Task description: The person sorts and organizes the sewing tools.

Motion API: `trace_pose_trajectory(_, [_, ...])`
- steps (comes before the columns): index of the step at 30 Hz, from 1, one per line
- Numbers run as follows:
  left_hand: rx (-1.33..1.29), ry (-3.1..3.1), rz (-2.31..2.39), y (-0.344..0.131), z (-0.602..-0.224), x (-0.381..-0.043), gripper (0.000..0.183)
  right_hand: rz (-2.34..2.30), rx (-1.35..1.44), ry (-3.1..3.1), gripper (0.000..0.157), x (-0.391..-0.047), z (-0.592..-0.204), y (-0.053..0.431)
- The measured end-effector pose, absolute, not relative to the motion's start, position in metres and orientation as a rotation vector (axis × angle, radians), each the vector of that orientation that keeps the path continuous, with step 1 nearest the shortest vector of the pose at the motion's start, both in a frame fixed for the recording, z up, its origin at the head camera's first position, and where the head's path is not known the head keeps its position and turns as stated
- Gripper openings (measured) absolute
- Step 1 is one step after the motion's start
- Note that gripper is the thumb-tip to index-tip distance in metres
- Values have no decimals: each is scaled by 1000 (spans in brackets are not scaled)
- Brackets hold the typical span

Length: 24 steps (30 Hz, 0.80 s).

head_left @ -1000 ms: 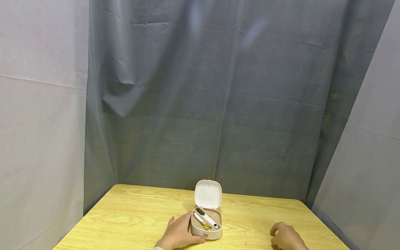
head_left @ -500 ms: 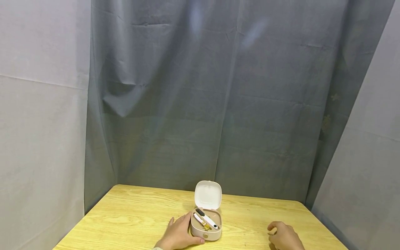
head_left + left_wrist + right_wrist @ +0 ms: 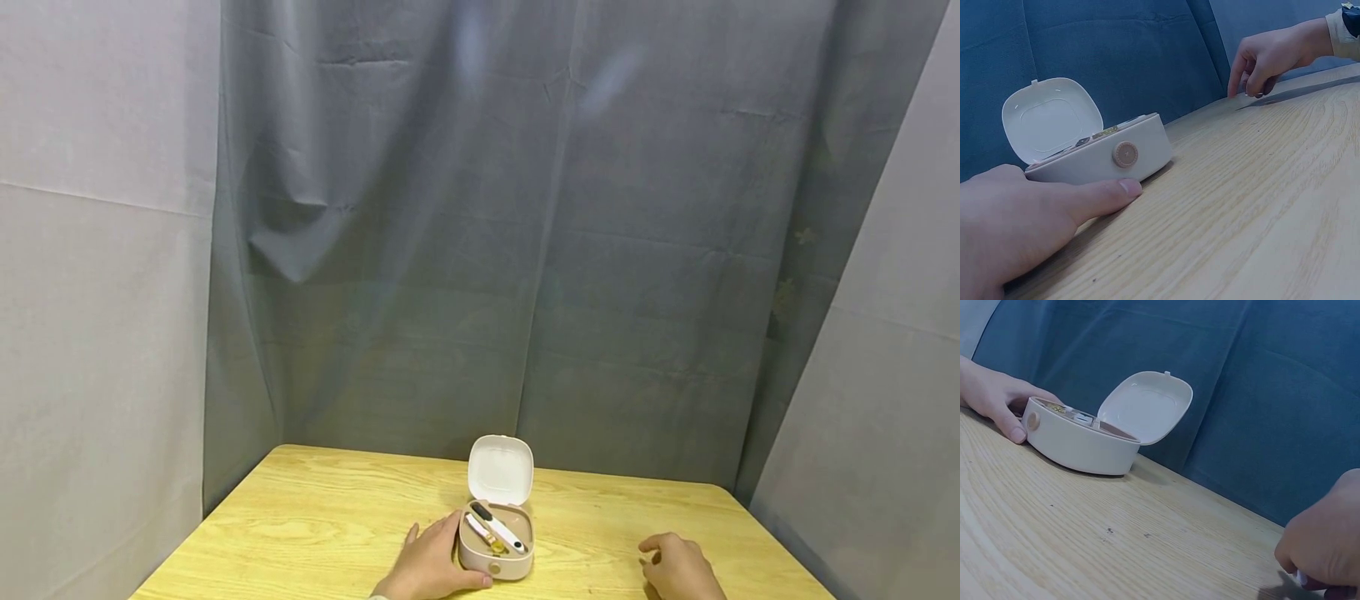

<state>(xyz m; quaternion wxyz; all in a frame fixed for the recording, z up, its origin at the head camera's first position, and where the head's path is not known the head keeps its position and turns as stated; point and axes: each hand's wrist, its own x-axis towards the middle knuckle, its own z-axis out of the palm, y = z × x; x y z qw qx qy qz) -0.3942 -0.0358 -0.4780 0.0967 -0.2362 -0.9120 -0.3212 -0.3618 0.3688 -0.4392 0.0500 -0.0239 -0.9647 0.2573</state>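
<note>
A small cream box [image 3: 517, 568] stands on the table with its white lid [image 3: 500, 469] raised at the back. Inside lie a slim white piece with a dark end [image 3: 504, 531] and a white and gold piece [image 3: 497, 546], whose kinds I cannot tell. My left hand [image 3: 426, 564] holds the box by its left side, the thumb along the front below the round button [image 3: 1125, 154]. Well to the right, my right hand [image 3: 681, 568] is low at the table, fingers loosely bent downward. No held thing shows there; its fingertips are partly hidden in the right wrist view.
The light wood table [image 3: 337, 500] ends at a back edge behind the lid. A grey curtain [image 3: 420, 333] hangs beyond it, with pale cloth panels [image 3: 97, 333] at both sides. Tabletop lies between the box and my right hand.
My right hand has shifted slightly left along the table. My left hand and the box stay where they were, with the lid up.
</note>
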Motion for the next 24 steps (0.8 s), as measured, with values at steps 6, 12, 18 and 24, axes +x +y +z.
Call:
trace_pose_trajectory(6, [-697,-2699,-950,-35,-478,-395,114,742,-17,-2899,28,-359,-437,363])
trace_pose_trajectory(12, [-698,-2696,-928,-36,-476,-394,114,761,24,-2877,24,-358,-436,353])
trace_pose_trajectory(18, [-713,-2689,-931,-36,-475,-392,113,778,56,-2885,22,-359,-436,343])
trace_pose_trajectory(24, [-713,-2690,-941,-35,-479,-393,113,750,94,-2878,20,-358,-433,336])
